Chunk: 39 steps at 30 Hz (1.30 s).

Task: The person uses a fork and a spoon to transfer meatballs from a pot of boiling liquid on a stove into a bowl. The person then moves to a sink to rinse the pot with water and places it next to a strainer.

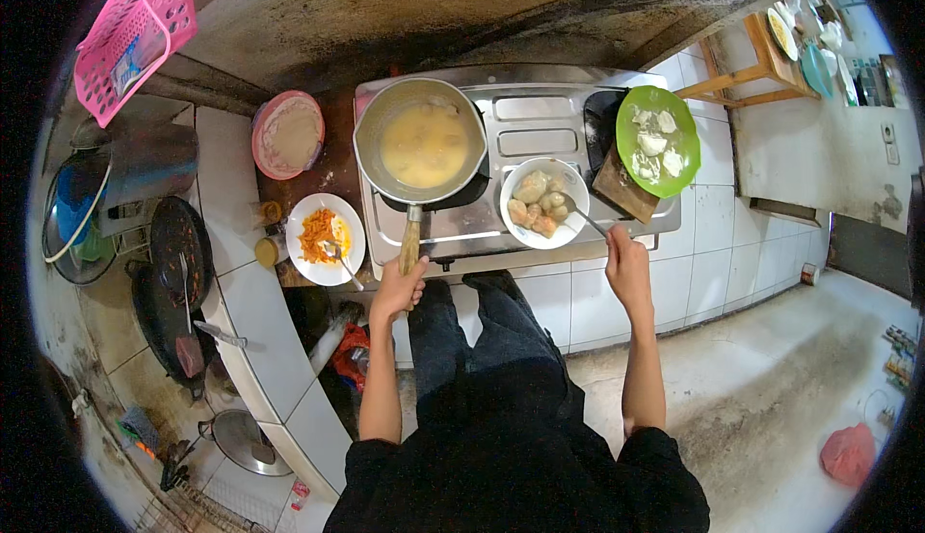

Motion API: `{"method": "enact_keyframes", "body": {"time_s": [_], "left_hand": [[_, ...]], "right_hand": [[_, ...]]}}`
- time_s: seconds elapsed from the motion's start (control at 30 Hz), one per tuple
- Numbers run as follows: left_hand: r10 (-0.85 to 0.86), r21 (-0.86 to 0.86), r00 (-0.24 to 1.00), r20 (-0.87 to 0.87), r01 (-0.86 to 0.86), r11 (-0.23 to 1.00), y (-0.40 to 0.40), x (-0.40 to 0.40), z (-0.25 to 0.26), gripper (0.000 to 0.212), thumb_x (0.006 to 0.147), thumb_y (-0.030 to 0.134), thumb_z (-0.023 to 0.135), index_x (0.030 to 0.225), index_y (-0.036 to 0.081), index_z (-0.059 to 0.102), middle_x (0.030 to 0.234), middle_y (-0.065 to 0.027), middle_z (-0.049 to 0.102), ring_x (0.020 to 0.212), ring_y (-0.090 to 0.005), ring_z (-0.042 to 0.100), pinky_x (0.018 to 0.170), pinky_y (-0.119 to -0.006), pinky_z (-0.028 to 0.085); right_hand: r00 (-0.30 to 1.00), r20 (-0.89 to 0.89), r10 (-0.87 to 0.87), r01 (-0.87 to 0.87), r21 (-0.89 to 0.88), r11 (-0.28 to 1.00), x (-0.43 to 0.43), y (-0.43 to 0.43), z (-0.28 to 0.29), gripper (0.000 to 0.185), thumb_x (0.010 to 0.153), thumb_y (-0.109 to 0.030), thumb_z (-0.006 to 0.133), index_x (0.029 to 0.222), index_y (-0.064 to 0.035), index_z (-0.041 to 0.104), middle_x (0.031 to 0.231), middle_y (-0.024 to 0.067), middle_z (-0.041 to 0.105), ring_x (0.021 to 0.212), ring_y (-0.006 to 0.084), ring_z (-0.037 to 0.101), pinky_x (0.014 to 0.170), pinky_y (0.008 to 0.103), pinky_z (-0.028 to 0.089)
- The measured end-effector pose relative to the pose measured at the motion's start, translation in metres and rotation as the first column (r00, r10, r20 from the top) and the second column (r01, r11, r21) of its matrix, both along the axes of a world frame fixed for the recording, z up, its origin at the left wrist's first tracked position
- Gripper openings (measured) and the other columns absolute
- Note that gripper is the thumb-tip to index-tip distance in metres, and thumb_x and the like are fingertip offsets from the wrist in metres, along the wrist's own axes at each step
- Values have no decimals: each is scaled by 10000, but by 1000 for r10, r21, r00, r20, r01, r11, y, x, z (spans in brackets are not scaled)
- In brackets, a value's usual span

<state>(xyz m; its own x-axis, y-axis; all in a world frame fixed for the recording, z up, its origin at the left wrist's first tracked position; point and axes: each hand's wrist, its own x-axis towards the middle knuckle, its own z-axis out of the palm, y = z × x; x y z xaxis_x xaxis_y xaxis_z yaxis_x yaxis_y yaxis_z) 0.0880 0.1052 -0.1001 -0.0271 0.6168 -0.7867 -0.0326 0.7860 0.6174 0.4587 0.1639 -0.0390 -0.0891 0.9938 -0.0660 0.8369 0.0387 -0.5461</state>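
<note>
My left hand (399, 287) grips the wooden handle (410, 244) of a metal saucepan (366, 164), which sits on the left burner of a gas stove (536, 110). Cloudy yellow liquid (424, 146) with some lumps fills its bottom. In my right hand (627, 265) is a metal spoon (587, 220), its bowl end among several pale dumplings (531, 186) in a white bowl (508, 227). That bowl stands on the stove, right of the pan. Farther right, a green plate (668, 153) carries several white dough pieces (652, 145) and partly overlaps a wooden board (623, 189).
Left of the stove are a white plate (300, 269) of shredded orange filling with a spoon (347, 269), a pink bowl (266, 161) of flour and a small jar (266, 251). Dark pans (162, 302) lie in the sink area. A pink basket (162, 74) hangs upper left.
</note>
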Motion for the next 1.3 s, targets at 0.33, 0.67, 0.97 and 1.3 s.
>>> {"method": "enact_keyframes", "body": {"time_s": [0.33,0.67,0.97,1.3], "left_hand": [[-3,3,1000,-2,3,1000,-5,-5,-6,254,930,279,613,885,52,507,573,8,455,437,-73,441,376,-234,357],[-35,105,999,-29,37,994,-5,-3,-13,222,937,254,599,903,60,497,550,15,433,410,-75,411,359,-242,338],[-23,251,991,-135,57,966,-10,-4,-23,233,901,176,601,1064,14,558,572,-3,474,429,-90,444,381,-266,361],[-57,286,987,-149,99,953,-11,-5,-30,248,909,150,584,1118,21,548,594,14,465,420,-75,428,364,-243,363]], "right_hand": [[1000,-5,29,-27,189,982,-31,24,33,34,890,-26,536,860,-12,528,653,237,523,597,414,550,521,456,389],[949,82,305,-316,222,922,-147,100,-14,103,830,-40,535,903,-30,463,670,230,594,632,443,589,565,518,451],[892,198,407,-433,112,895,-153,121,-31,99,822,-44,536,915,-49,503,700,216,611,656,420,610,571,516,468],[909,41,416,-416,-8,909,-169,103,-31,50,890,-60,492,894,-24,526,683,276,577,692,468,573,597,548,407]]}}
